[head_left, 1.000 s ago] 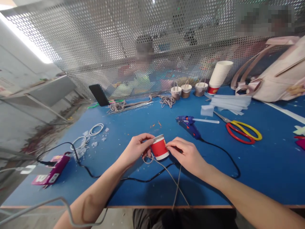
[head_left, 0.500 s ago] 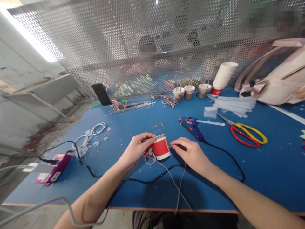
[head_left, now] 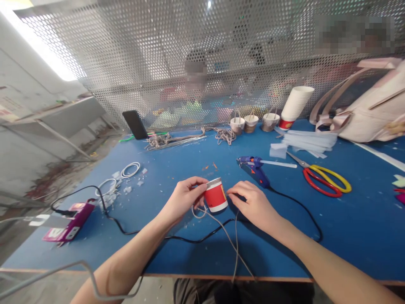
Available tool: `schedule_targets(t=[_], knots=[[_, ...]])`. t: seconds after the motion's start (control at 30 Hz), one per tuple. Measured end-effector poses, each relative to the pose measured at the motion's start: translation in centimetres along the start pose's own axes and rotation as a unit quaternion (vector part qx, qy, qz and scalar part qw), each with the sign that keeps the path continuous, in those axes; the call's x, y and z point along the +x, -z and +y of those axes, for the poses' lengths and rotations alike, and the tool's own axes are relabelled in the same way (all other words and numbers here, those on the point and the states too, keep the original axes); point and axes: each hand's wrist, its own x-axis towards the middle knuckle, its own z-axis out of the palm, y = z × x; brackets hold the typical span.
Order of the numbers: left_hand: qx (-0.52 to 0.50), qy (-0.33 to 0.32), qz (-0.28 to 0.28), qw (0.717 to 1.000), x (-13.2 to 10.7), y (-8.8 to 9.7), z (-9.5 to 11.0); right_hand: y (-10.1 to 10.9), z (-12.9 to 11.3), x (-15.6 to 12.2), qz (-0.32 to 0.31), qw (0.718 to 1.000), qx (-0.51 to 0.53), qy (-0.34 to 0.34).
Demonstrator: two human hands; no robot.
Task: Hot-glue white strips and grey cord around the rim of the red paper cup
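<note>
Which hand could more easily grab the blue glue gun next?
Probably the right hand: it rests open, holding nothing, just short of the glue gun. The left hand pinches the red cup and sits farther away.

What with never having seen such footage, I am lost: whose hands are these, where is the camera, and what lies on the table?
No machine here: a person works with bare hands, and the one picture comes from a camera worn on their head, looking forward and down. The left hand holds a small red paper cup with a white rim; the right hand lies just beside it, whether touching I cannot tell. A thin grey cord trails from the cup towards the near table edge. On the blue tabletop lie a blue hot-glue gun with a black cable, scissors with red and yellow handles and a leaning stack of white paper cups. A perforated metal screen stands behind.
</note>
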Motion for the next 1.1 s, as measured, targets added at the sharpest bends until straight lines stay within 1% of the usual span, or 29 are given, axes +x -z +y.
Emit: schedule_targets(t=[0.07, 0.13, 0.2, 0.3, 0.37, 0.43, 0.47, 0.53, 0.6, 0.63, 0.67, 0.7, 0.73, 0.8, 0.87, 0.97, 1.03, 1.1], knots=[[0.0, 0.0, 0.002, 1.0, 0.0, 0.0, 0.0, 0.4, 0.6, -0.1, -0.03, 0.998, -0.063, 0.006], [0.005, 0.001, 0.004, 1.0, 0.0, 0.0, 0.1, 0.9, 1.0, -0.1, -0.016, 0.997, -0.077, 0.014], [0.01, 0.001, 0.005, 1.0, 0.1, 0.0, 0.1, 1.4, 1.1, -0.2, 0.018, 0.998, -0.056, 0.021], [0.014, -0.007, 0.007, 1.0, 0.2, 0.0, 0.0, 2.3, 0.8, -0.2, 0.029, 0.999, -0.027, 0.017], [0.01, -0.012, 0.009, 1.0, 0.3, 0.1, 0.0, 3.2, 0.4, -0.4, 0.045, 0.999, -0.01, 0.013], [0.002, -0.017, 0.011, 1.0, 0.4, 0.2, -0.1, 4.5, 0.2, -0.6, 0.073, 0.997, 0.021, 0.002], [-0.003, -0.018, 0.011, 1.0, 0.5, 0.2, -0.2, 5.2, 0.2, -0.7, 0.085, 0.996, 0.036, -0.016], [-0.012, -0.021, 0.01, 1.0, 0.6, 0.3, -0.2, 6.7, 0.7, -0.9, 0.085, 0.993, 0.032, -0.081], [-0.02, -0.024, 0.01, 0.999, 0.6, 0.3, -0.2, 7.9, 1.8, -0.7, 0.063, 0.984, -0.039, -0.164], [-0.023, -0.024, 0.012, 0.999, 0.5, 0.3, -0.2, 8.2, 2.5, -0.4, 0.045, 0.974, -0.087, -0.203], [-0.026, -0.024, 0.015, 0.999, 0.5, 0.2, -0.1, 8.2, 3.3, 0.0, 0.03, 0.963, -0.129, -0.235], [-0.028, -0.024, 0.017, 0.999, 0.5, 0.1, -0.1, 8.1, 4.0, 0.6, 0.019, 0.955, -0.146, -0.257], [-0.031, -0.022, 0.018, 0.999, 0.5, 0.0, -0.1, 7.8, 4.7, 1.4, 0.01, 0.953, -0.14, -0.27], [-0.039, -0.023, 0.016, 0.999, 0.5, -0.2, -0.1, 6.9, 5.6, 2.9, -0.013, 0.955, -0.119, -0.273], [-0.049, -0.028, 0.014, 0.998, 0.5, -0.4, -0.3, 5.9, 6.1, 4.2, -0.025, 0.954, -0.106, -0.28], [-0.056, -0.033, 0.017, 0.998, 0.7, -0.5, -0.6, 4.9, 6.1, 5.2, -0.015, 0.949, -0.095, -0.302], [-0.062, -0.033, 0.019, 0.997, 0.8, -0.5, -0.8, 4.6, 5.8, 5.2, 0.005, 0.95, -0.078, -0.302], [-0.07, -0.032, 0.018, 0.997, 0.9, -0.6, -1.0, 4.6, 5.3, 4.6, 0.024, 0.955, -0.057, -0.29]])
